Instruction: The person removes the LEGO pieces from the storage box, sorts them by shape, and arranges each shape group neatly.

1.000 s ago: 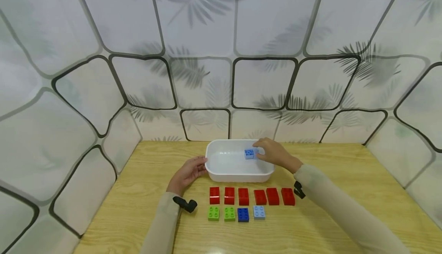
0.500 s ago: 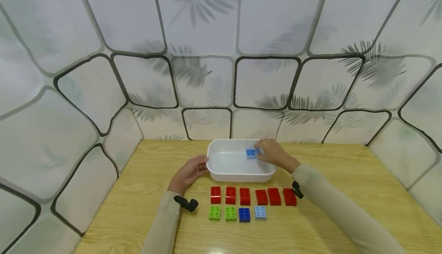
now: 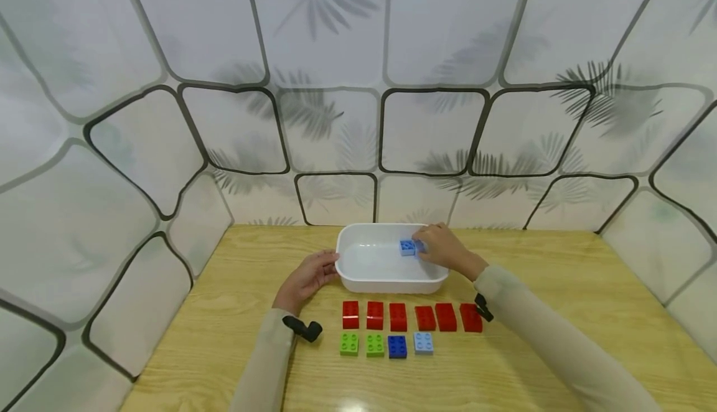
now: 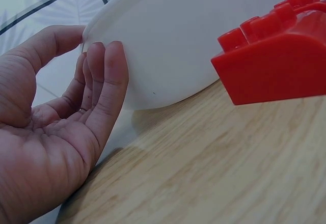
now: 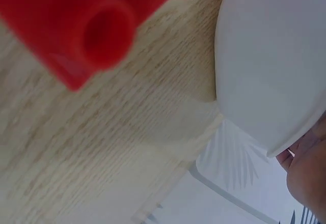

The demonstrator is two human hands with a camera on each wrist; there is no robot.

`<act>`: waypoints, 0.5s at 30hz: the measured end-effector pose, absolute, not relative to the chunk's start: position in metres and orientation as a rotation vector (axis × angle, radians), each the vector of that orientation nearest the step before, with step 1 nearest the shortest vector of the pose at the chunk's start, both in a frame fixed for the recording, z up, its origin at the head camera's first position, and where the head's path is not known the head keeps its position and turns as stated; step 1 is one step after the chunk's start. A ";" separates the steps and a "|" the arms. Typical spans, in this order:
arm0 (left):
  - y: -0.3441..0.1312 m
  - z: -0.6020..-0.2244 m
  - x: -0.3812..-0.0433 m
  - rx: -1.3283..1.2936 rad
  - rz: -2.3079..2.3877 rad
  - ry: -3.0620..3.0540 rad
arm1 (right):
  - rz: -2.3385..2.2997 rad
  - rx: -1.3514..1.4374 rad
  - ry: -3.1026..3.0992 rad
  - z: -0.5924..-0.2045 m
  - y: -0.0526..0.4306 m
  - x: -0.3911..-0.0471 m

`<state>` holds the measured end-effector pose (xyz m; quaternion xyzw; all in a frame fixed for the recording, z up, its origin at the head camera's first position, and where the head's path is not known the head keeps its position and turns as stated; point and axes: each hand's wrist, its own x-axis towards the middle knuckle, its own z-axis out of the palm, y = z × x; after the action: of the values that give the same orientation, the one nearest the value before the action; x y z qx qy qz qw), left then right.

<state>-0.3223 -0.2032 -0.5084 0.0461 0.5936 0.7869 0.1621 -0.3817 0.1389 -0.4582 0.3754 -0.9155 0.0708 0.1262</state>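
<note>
A white plastic tray (image 3: 364, 262) stands near the back of the table. My left hand (image 3: 307, 282) holds its left end, the thumb at the rim and the fingertips against the outer wall, as the left wrist view shows. Inside the tray, toward the right, lies a blue toy brick (image 3: 407, 248). Beside it a lighter blue brick (image 3: 419, 247) is pinched by my right hand (image 3: 445, 249), which reaches over the right rim and hides most of that brick. The right wrist view catches only part of this hand (image 5: 310, 168) at the tray's rim.
In front of the tray runs a row of several red bricks (image 3: 398, 317) with curved or sloped sides. Nearer stand two green bricks (image 3: 349, 344), a dark blue brick (image 3: 397, 346) and a light blue brick (image 3: 423, 343). A patterned curtain (image 3: 336, 150) closes off the back.
The head view has shifted slightly. Both hands keep their places at the tray, and the bricks have not moved.
</note>
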 end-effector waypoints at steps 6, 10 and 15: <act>-0.202 -0.506 -0.322 0.101 2.247 1.699 | 0.191 1.130 -2.651 -0.457 0.142 -0.377; -0.203 -0.505 -0.323 0.081 2.252 1.708 | 0.125 1.120 -2.648 -0.458 0.143 -0.376; -0.202 -0.508 -0.323 0.063 2.256 1.687 | 0.132 1.085 -2.700 -0.458 0.143 -0.374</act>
<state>-0.3230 -0.2023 -0.5078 0.0220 0.5909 0.7902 0.1611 -0.3736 0.1430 -0.4577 0.3702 -0.9208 0.0451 0.1143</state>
